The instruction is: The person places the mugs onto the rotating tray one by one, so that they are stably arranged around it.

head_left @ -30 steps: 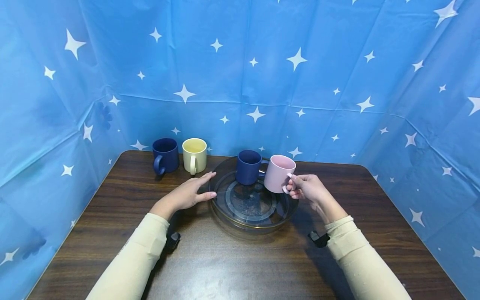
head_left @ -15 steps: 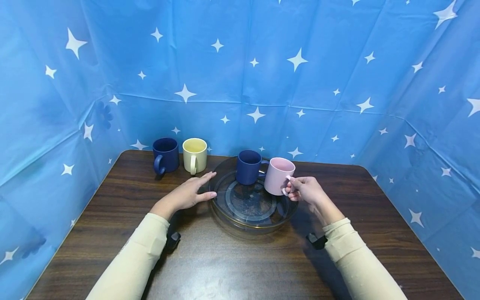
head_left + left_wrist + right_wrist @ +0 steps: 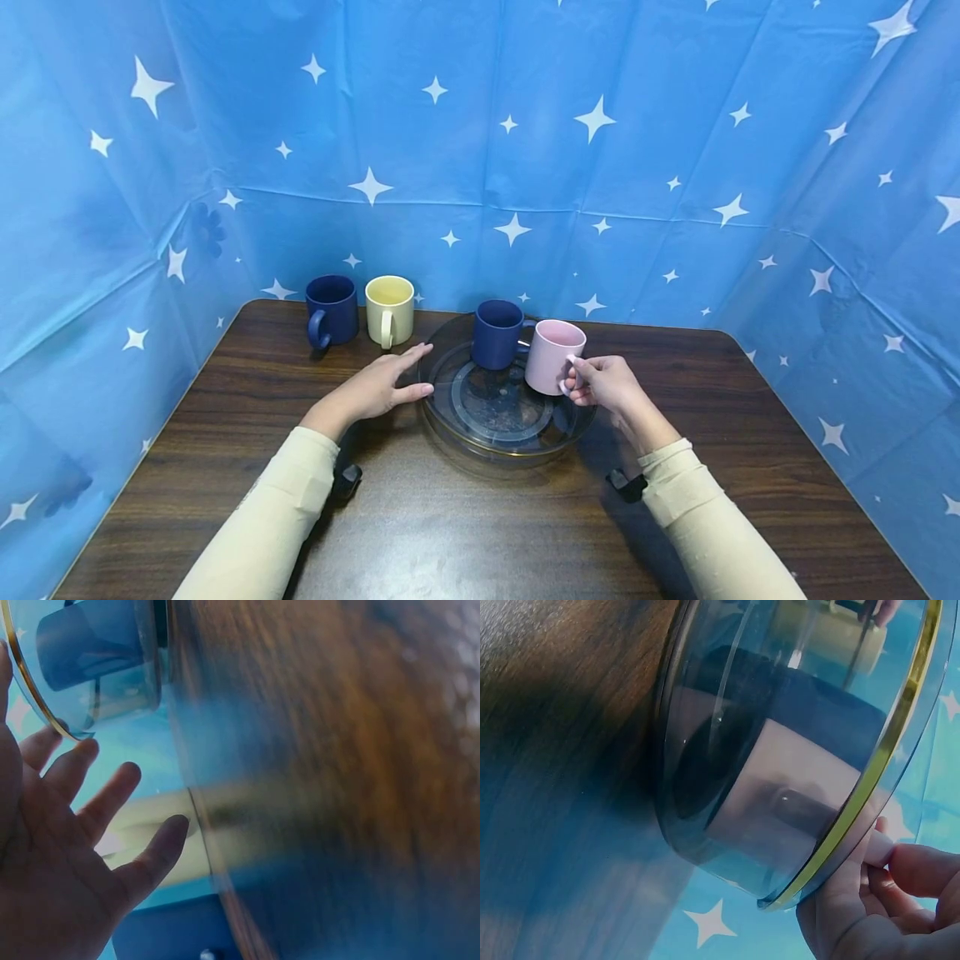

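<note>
My right hand (image 3: 606,385) pinches the handle of a pink mug (image 3: 551,362), held upright in the right part of a clear round tray (image 3: 487,448) with a gold line round its rim. Through the tray wall in the right wrist view, the pink mug (image 3: 780,795) appears low inside; whether its base touches the floor is hard to tell. A blue mug (image 3: 495,340) stands at the back of the tray, its handle toward the pink one. With fingers spread, my left hand (image 3: 367,387) touches the tray's left rim; the left wrist view shows fingertips at that rim (image 3: 34,682).
On the table (image 3: 420,533), left of the tray, stand a second blue mug (image 3: 333,310) and a yellow mug (image 3: 390,312), side by side near the back edge. A blue star-patterned curtain (image 3: 480,167) closes off the back and both sides.
My right hand has lowered the pink mug a little and brought it slightly left, closer to the tray floor. The left hand and the other mugs stay where they were.
</note>
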